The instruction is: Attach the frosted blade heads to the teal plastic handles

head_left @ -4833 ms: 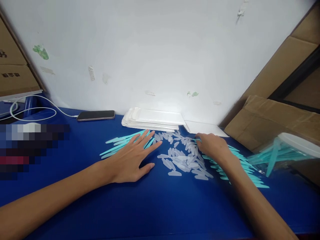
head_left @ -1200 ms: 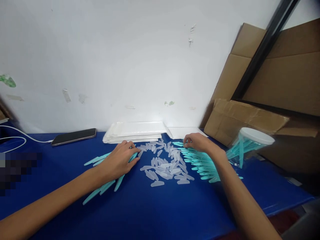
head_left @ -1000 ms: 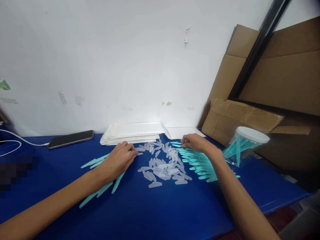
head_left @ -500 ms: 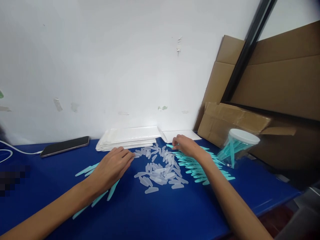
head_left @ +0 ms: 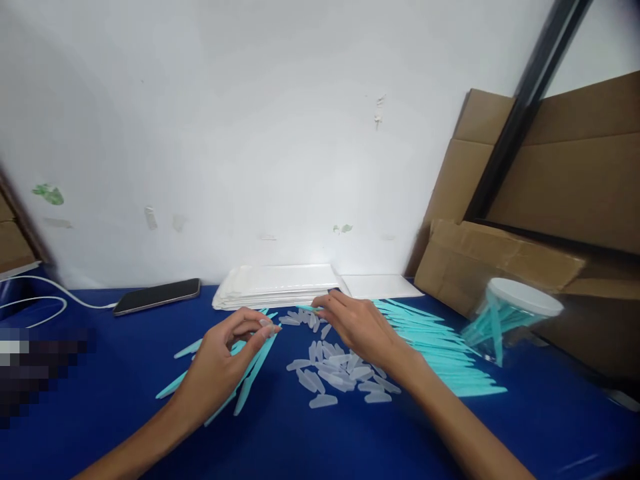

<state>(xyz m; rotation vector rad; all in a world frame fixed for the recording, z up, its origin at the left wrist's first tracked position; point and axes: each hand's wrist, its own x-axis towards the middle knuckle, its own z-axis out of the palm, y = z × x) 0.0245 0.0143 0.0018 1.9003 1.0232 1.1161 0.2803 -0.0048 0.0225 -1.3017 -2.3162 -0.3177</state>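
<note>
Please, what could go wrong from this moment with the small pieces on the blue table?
1. The right hand reaches across the clear caps; its forearm may scatter them into the teal sticks.
2. The tilted jar at the right might roll and spill its sticks.

You had the loose caps (head_left: 335, 370) mid-surface, one spread of sticks (head_left: 253, 360) to their left beneath your left hand (head_left: 220, 357), another spread (head_left: 440, 347) to their right. Along the far edge lay the phone (head_left: 157, 296), then the stacked pouches (head_left: 280, 287). The jar (head_left: 505, 320) lay toward the right edge, before the cardboard (head_left: 500, 257).
</note>
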